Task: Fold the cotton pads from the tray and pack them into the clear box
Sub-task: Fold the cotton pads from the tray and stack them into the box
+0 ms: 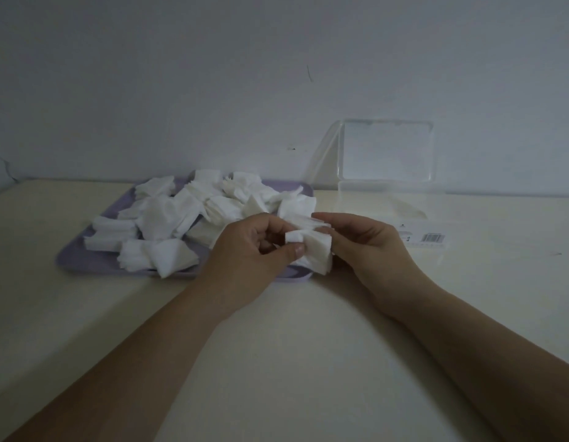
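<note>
A lilac tray [73, 256] lies on the table at centre left, heaped with several white cotton pads [168, 218]. Over the tray's near right corner both hands hold a small stack of pads [315, 250]. My left hand [257, 250] pinches its left edge between thumb and fingers, where one corner is folded over. My right hand [369, 240] grips the stack's right side. The clear box [388, 199] stands at the right by the wall, its lid [385, 151] raised upright. I cannot tell what the box holds.
The cream table [276, 346] runs back to a pale wall [213, 90]. A barcode label [433, 238] shows on the box's front edge. The table's left edge slants away at the far left.
</note>
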{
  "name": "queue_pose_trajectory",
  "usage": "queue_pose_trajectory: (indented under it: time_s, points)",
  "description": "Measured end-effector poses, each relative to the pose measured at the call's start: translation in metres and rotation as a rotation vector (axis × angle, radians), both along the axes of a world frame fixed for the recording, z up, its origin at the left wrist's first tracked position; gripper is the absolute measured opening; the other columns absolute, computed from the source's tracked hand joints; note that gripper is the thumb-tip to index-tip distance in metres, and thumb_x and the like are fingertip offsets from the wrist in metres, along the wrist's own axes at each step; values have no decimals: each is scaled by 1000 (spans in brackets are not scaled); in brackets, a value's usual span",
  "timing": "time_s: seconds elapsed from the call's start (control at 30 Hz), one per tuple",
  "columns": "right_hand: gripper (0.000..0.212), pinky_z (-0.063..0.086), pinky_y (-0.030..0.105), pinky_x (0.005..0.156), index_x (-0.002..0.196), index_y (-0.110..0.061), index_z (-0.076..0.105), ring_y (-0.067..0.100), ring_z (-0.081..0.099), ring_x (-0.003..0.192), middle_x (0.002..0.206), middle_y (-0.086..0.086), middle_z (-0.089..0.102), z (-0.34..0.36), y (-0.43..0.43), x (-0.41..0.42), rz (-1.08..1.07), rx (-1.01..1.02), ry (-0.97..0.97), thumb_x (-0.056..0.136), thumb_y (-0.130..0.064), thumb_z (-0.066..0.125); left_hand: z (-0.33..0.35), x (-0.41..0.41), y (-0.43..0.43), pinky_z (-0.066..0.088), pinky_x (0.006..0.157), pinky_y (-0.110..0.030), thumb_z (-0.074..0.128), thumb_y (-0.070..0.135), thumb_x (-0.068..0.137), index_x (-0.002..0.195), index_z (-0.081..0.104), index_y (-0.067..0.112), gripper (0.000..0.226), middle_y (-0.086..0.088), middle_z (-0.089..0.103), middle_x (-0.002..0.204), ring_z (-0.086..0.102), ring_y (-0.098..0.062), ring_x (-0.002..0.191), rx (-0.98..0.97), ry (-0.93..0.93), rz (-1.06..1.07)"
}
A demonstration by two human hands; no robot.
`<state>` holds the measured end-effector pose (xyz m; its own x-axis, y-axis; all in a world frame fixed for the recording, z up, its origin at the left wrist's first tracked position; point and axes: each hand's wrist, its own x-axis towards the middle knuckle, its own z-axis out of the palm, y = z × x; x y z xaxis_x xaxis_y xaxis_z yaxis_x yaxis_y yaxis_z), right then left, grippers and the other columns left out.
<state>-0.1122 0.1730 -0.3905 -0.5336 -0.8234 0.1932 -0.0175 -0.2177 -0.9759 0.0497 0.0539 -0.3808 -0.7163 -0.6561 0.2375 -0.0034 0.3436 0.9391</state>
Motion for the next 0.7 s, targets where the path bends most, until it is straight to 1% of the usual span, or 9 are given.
queue_pose_trajectory:
  time_s: [0.1, 0.17, 0.23, 0.3, 0.37, 0.43, 0.5, 0.57, 0.7]
  points:
    - [27, 60, 41, 94, 119, -9, 76, 27, 74, 104, 110, 11, 80, 3, 2, 1, 58, -17, -40, 95, -19, 68, 0, 0, 2, 60, 86, -55, 84, 18, 84, 96, 74, 20, 16, -6, 79, 90, 72, -38, 89, 3, 8, 49]
    - [43, 59, 37, 96, 122, -9, 73, 24, 73, 105, 113, 12, 79, 5, 4, 0, 149, -29, -55, 81, -23, 77, 0, -1, 4, 62, 77, -48, 87, 23, 81, 93, 71, 20, 20, -5, 76, 85, 70, -35, 81, -26, 16, 104]
    - [53, 58, 38, 97, 124, -7, 71, 25, 74, 107, 116, 13, 78, 3, 4, 0, 179, -15, -21, 73, -14, 83, -1, -2, 3, 55, 62, -36, 90, 28, 77, 91, 67, 23, 28, -4, 72, 73, 63, -23, 64, -58, 6, 166]
    - [46, 58, 40, 92, 120, -4, 71, 26, 74, 102, 112, 17, 78, -1, 3, -2, 123, -15, 8, 76, 0, 81, -4, -2, 2, 49, 59, -32, 92, 31, 73, 95, 62, 26, 38, -4, 64, 65, 58, -17, 60, -51, -7, 179]
    - [37, 57, 39, 89, 116, -1, 71, 26, 73, 98, 110, 19, 78, -3, 2, -2, 81, -30, 1, 82, 12, 74, -4, -1, 1, 56, 64, -34, 92, 30, 72, 103, 61, 31, 44, 1, 70, 74, 66, -24, 68, 11, 9, 139]
    - [35, 58, 40, 93, 115, 0, 71, 27, 73, 100, 111, 20, 77, -4, 2, -3, 78, -42, -9, 84, 17, 69, -2, 0, 0, 59, 68, -29, 86, 21, 81, 114, 64, 33, 41, 7, 75, 100, 73, -30, 90, 68, 18, 97]
    - [36, 59, 40, 96, 115, 0, 71, 27, 73, 102, 113, 20, 77, -3, 3, -3, 90, -46, -11, 85, 19, 66, 3, 2, 1, 59, 73, -24, 76, 15, 91, 119, 68, 29, 32, 0, 77, 109, 73, -28, 100, 85, 5, 14]
    - [36, 59, 39, 96, 116, 1, 70, 27, 73, 102, 112, 20, 77, -2, 3, -3, 98, -50, -19, 86, 19, 64, 6, 5, 2, 57, 74, -20, 69, 11, 96, 119, 71, 22, 26, 2, 80, 103, 76, -16, 94, 80, 7, -73]
    - [40, 57, 45, 99, 123, 4, 68, 35, 72, 109, 117, 24, 75, -1, 4, -4, 97, -68, -53, 86, 18, 65, 9, 7, 3, 48, 59, -9, 63, 9, 99, 106, 74, 21, 18, 13, 75, 74, 66, 3, 69, 35, -3, -85]
